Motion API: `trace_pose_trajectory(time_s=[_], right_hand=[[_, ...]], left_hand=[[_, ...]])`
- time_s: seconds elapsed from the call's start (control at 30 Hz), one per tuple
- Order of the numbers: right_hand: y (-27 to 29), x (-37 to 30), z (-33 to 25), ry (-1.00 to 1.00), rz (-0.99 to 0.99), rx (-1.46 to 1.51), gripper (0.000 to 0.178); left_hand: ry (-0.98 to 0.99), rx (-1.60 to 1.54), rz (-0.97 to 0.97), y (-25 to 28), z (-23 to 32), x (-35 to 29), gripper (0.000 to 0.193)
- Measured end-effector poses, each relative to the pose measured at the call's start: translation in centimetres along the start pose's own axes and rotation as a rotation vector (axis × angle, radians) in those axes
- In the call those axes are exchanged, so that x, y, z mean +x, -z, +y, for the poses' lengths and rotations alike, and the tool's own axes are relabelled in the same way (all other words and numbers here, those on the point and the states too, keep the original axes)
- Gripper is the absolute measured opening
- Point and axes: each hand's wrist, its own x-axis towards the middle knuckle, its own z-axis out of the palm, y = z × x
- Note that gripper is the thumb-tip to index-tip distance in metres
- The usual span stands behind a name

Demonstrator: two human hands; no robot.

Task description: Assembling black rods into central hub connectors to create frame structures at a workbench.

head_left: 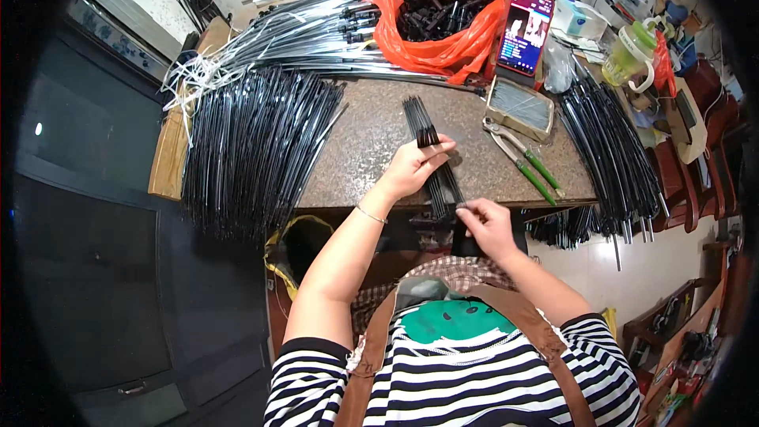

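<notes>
My left hand (pixel 411 168) is closed around a small bundle of thin black rods (pixel 424 122) that look like umbrella ribs. The bundle slants over the front part of the brown stone-look table, its far ends fanned close together. My right hand (pixel 488 226) is at the table's front edge, to the right of the bundle's near ends. Its thumb and forefinger pinch the near end of one thin black rod (pixel 456 190), which runs up toward my left hand. The exact tip in the pinch is too small to make out.
A large heap of black rods (pixel 253 150) lies at the left, silver rods (pixel 292 32) behind it. Farther back stand an orange bag (pixel 387 51) of black parts and a phone (pixel 523 32). Green-handled pliers (pixel 528 166), a box of wires (pixel 518 111) and more rods (pixel 609 150) lie right.
</notes>
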Motion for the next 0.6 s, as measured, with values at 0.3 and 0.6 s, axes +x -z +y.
trace_pose_trajectory(time_s=[0.3, 0.6], right_hand=[[2.8, 8.4, -5.0, 0.089, -0.629, 0.209, 0.044], [2.4, 9.8, -5.7, 0.282, -0.717, -0.229, 0.026]], left_hand=[[-0.015, 0.042, -0.206, -1.1, 1.8, -0.5, 0.017], [0.026, -0.084, -0.085, -1.5, 0.9, -0.9, 0.015]])
